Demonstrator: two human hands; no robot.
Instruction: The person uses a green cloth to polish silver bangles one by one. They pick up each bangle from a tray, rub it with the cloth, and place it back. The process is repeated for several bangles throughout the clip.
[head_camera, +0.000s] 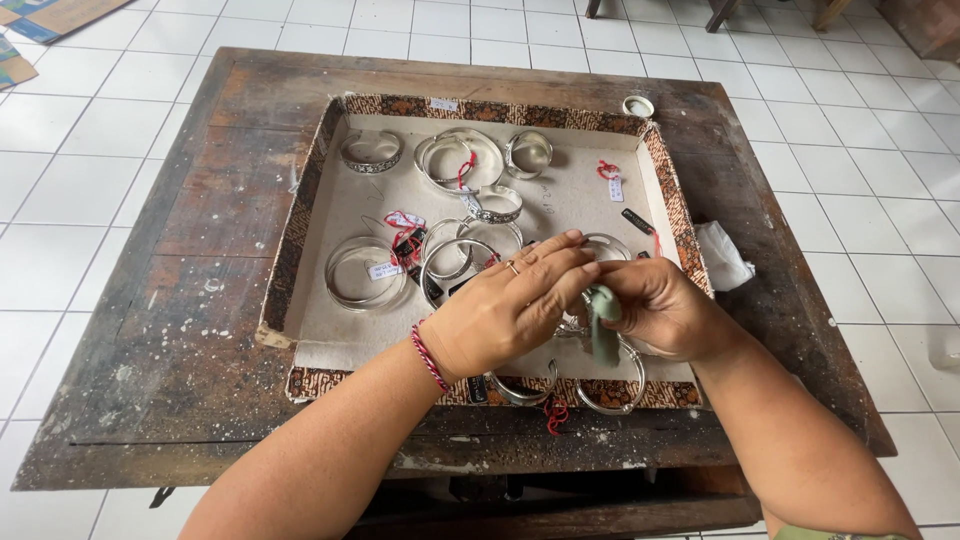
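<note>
My left hand (510, 310), with a ring and a red thread bracelet at the wrist, is closed around a silver bangle (522, 388) whose lower arc shows under the palm. My right hand (665, 305) pinches a small grey-green cloth (602, 325) against the metal between the two hands. A second bangle arc (615, 400) hangs below the right hand, with a red string tag (556, 412) beside it. Both hands hover over the near edge of a shallow cardboard tray (320, 330) with a brown patterned rim.
In the tray lie several silver bangles (362, 272) and cuffs (371, 153) with red-string tags. The tray sits on a worn dark wooden table (200, 330). A crumpled white tissue (722, 255) and a small round lid (638, 105) lie on the table. White tiled floor surrounds it.
</note>
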